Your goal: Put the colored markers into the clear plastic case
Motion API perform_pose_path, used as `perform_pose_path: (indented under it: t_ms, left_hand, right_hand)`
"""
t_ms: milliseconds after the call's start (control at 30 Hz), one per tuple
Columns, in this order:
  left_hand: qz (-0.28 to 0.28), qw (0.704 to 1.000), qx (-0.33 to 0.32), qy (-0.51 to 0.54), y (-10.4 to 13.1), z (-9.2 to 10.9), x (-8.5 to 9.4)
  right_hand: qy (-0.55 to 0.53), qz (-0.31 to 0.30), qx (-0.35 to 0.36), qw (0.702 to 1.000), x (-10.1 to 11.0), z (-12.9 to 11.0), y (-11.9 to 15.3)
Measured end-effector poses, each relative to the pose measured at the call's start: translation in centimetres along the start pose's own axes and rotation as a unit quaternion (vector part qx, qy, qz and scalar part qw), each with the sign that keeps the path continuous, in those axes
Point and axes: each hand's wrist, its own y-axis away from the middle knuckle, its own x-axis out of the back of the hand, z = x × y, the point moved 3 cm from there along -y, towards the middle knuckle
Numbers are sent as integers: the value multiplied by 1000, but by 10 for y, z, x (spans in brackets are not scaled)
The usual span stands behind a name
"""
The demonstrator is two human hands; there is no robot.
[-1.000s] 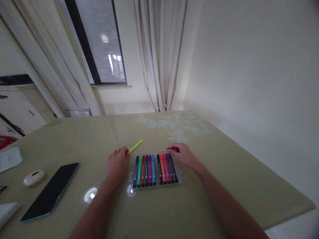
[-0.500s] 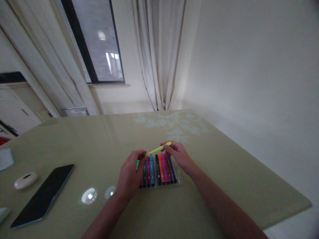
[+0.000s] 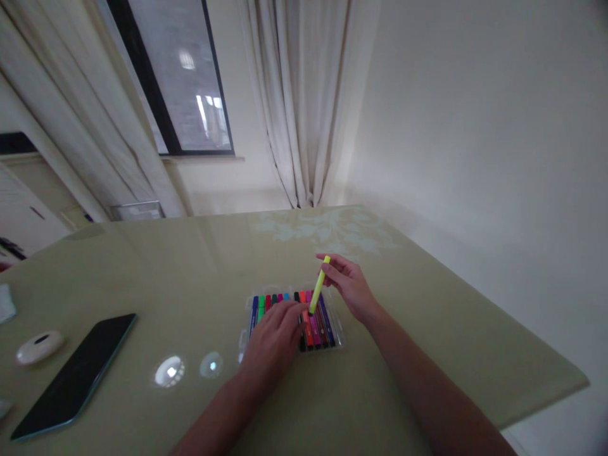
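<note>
A yellow felt-tip marker (image 3: 319, 286) is pinched between the thumb and fingers of my right hand (image 3: 349, 282). It leans steeply, with its dark lower end just above the markers in the case. My left hand (image 3: 275, 332) reaches over the left and middle part of the clear plastic case (image 3: 339, 332), fingers stretched forward, their tips near the yellow marker's lower end. No object shows in it. Several coloured markers (image 3: 327, 320) lie side by side in the case, and my left hand hides part of them.
A dark tablet or large phone (image 3: 78, 377) lies on the table (image 3: 199, 272) to the left. Beside it is a white oval object (image 3: 40, 347). A wall (image 3: 475, 158) runs along the right, and curtains (image 3: 304, 114) hang behind the table.
The yellow marker has swung from nearly level to steep, its lower end now over the right half of the case. My left hand has come off it and moved right across the case.
</note>
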Motion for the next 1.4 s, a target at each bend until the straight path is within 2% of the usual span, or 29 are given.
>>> perform_pose_path:
  t_ms: [67,133,233,367,567,767,933,1167,1267,1400]
  left_hand:
    - [-41,993,-80,-71,2,11,-7]
    - [-88,983,-124,-101,3,21,-15]
    - [-130,977,-134,-105,5,30,-23]
    - [-154,972,-131,-116,7,29,-26]
    - [-195,960,-156,-126,9,26,-27]
    - [-193,959,-158,-133,10,27,-29]
    - [-187,964,-134,-130,11,25,-32]
    - [-188,967,-124,-117,7,27,-30]
    - [-193,967,-121,-113,6,27,-27]
    - [-205,962,-124,-130,7,26,-28]
  right_hand:
    - [61,-44,-26,997,12,0,-4]
    - [128,-88,-62,986,23,5,-6]
    - [194,-118,-100,969,33,15,-6]
    - [240,-165,-100,952,30,26,-5]
    - [356,-140,-59,922,31,21,-7]
    - [414,-119,-40,902,32,18,-7]
    - [405,-128,-29,905,32,18,-7]
    - [232,-96,-44,967,38,9,-11]
    - [228,-105,-55,966,36,10,-10]
    - [269,-147,-70,949,29,16,-7]
